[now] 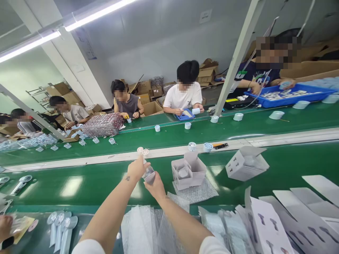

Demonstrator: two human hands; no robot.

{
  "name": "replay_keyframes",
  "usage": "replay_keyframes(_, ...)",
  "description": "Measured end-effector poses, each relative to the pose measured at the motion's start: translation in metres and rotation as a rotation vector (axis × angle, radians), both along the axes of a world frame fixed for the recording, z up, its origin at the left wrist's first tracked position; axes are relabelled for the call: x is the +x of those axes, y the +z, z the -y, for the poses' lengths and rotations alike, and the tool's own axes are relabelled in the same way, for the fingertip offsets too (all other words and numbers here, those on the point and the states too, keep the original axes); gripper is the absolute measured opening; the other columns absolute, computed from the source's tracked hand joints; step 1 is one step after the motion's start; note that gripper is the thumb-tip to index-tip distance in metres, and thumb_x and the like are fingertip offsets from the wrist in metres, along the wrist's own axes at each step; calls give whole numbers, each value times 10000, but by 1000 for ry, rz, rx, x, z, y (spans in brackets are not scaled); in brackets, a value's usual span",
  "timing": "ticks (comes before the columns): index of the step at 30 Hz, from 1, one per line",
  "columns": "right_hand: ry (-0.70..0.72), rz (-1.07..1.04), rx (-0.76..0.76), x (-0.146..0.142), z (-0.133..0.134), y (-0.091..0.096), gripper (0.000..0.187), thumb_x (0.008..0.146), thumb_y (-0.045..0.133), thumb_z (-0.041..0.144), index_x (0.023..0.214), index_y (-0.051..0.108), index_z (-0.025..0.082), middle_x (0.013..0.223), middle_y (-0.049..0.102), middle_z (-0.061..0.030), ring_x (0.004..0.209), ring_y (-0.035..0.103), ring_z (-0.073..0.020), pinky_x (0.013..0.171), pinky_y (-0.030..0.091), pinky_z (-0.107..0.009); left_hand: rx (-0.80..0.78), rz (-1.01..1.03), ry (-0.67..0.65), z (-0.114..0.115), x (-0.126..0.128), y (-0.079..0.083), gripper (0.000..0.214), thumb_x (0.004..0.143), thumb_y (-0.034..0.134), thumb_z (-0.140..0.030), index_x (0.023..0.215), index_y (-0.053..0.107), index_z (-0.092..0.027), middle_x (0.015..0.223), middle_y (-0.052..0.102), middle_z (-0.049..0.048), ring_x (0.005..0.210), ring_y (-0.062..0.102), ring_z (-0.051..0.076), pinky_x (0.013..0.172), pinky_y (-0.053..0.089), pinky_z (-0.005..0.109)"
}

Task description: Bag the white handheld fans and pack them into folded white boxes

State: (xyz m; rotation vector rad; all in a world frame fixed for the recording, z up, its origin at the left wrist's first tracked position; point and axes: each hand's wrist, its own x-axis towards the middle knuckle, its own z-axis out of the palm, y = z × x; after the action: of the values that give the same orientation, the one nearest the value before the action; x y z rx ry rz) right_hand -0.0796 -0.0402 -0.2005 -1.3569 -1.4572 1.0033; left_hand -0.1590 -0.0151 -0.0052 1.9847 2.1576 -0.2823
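Both my hands meet over the green belt, around a small pale piece [149, 175] that looks wrapped in clear film; its exact kind cannot be made out. My left hand [136, 168] is closed on its upper side, and my right hand [158, 187] grips it from below and the right. Two white discs with reddish marks [145, 152] lie just beyond my left fingers. Right of my hands, an open white carton [189, 178] with a divider holds a pale round part [183, 172]. Bubble wrap [203, 192] lies under it.
Flat bubble bags [137, 231] lie below my forearms. Printed cartons [267, 222] and another open carton [246, 164] are at right. Pale blue handled parts [65, 225] lie at left. Beyond a white rail [87, 162], several co-workers sit along a belt carrying round blue parts [157, 128].
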Motion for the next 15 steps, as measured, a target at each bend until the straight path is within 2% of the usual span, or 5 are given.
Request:
replay_keyframes(4, -94, -10, 19, 0, 5, -10, 652, 592, 751, 339, 1177, 500, 198, 1120, 597, -126, 1095, 569, -392, 978, 455, -566, 4, 6, -79, 11, -2, -10, 340, 938, 424, -438, 1145, 477, -174, 1045, 700, 143, 980, 677, 276, 788, 485, 351)
replay_keyframes(6, -131, -23, 24, -4, 7, -12, 609, 612, 742, 343, 1152, 499, 196, 1090, 594, -129, 1066, 576, -385, 949, 475, -564, 5, 11, -140, 14, -3, -12, 303, 913, 478, -404, 1111, 516, -177, 1047, 701, 135, 1013, 656, 274, 836, 467, 362)
replay_keyframes(9, -166, -36, 36, -14, 7, -12, 578, 615, 733, 302, 1131, 499, 185, 1083, 592, -144, 1047, 572, -387, 943, 475, -569, 22, -21, -288, 15, -7, -13, 271, 886, 525, -395, 1022, 596, -171, 1041, 707, 148, 1113, 585, 307, 960, 393, 441)
replay_keyframes(12, -181, -38, 50, -26, 6, -11, 597, 609, 718, 254, 1151, 489, 159, 1124, 577, -178, 1096, 537, -413, 976, 432, -603, 30, -140, -425, 15, -15, -12, 316, 905, 493, -409, 966, 659, -147, 986, 720, 176, 1125, 547, 352, 984, 340, 533)
replay_keyframes(15, -105, -53, 97, -40, 3, -6, 600, 649, 692, 252, 1193, 467, 130, 1140, 572, -203, 1095, 544, -413, 950, 440, -620, 81, -197, -500, 15, -24, -11, 377, 853, 579, -438, 1075, 658, -144, 1122, 690, 189, 1155, 516, 368, 1017, 289, 580)
